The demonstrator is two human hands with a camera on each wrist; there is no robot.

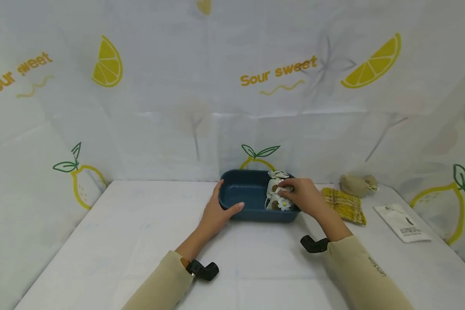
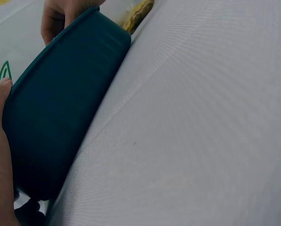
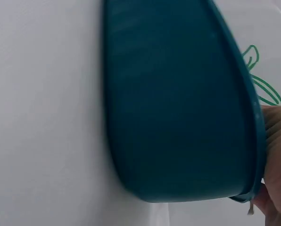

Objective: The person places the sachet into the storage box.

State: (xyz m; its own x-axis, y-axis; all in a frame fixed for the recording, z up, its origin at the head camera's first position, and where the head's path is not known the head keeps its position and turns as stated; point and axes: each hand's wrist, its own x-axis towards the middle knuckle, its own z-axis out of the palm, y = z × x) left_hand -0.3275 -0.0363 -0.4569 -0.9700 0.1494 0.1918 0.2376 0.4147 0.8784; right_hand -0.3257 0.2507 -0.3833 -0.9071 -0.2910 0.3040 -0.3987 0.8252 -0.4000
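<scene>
Blue bin (image 1: 261, 216) sits between the left hand (image 1: 214, 215), gripping its rim, and the right hand (image 1: 304, 196), pinching a white pouch (image 1: 280, 201) inside, a yellow pouch (image 1: 345, 206) lying further right.

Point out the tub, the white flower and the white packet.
Tub (image 1: 261, 215): head view, outside of its near wall.
White flower (image 1: 284, 204): head view, its yellow centre.
White packet (image 1: 401, 221): head view, middle of its upper face.
</scene>
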